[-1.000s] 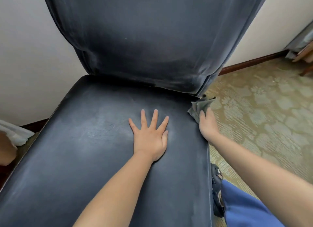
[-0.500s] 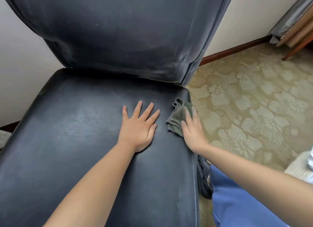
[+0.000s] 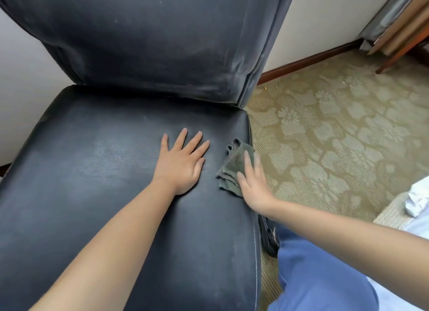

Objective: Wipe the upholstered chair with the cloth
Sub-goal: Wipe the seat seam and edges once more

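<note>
A dark upholstered chair (image 3: 97,166) fills the left of the view, its seat dusty and its backrest (image 3: 151,41) rising behind. My left hand (image 3: 182,162) lies flat on the middle of the seat, fingers straight and spread. A folded grey-green cloth (image 3: 231,165) sits on the seat's right edge. My right hand (image 3: 254,182) presses down on the cloth with straight fingers, covering its right part.
A patterned green carpet (image 3: 336,129) stretches to the right of the chair. A wooden baseboard (image 3: 308,63) runs along the white wall. Wooden furniture legs (image 3: 404,48) stand at the far right. My blue-trousered knee (image 3: 320,278) is beside the seat, a white crumpled item (image 3: 415,204) further right.
My right hand has drawn the cloth from the seat's back right corner forward along the right edge. The left hand has stayed flat on the seat.
</note>
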The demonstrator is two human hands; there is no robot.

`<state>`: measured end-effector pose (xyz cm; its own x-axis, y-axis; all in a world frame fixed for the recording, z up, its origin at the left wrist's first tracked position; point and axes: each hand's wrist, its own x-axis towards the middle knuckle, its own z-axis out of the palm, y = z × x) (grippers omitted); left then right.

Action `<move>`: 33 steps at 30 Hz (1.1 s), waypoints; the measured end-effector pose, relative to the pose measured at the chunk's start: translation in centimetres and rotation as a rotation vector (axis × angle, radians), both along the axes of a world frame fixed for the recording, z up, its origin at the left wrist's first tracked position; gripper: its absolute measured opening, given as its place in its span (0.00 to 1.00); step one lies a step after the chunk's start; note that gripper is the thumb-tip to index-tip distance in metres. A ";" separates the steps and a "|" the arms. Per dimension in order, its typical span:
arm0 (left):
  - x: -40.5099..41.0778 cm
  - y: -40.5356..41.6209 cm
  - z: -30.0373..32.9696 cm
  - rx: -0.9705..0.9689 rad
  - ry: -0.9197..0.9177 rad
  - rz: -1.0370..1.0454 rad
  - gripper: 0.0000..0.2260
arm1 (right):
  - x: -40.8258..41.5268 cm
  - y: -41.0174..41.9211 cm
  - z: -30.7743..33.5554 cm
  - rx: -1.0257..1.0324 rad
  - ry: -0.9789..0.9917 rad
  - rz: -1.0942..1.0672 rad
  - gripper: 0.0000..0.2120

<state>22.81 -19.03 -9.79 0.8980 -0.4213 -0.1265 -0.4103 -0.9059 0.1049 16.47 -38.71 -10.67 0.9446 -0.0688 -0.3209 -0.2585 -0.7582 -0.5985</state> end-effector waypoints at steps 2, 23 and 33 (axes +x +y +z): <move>0.2 -0.3 0.1 -0.007 0.015 0.019 0.22 | 2.4 -0.2 0.2 0.002 0.011 -0.034 0.27; -2.6 -2.7 0.3 0.030 0.091 0.098 0.23 | 6.2 -1.4 0.6 0.116 0.014 -0.037 0.27; -1.9 -3.8 -0.1 0.039 0.041 0.135 0.23 | 0.5 -0.5 0.4 0.011 -0.022 0.018 0.26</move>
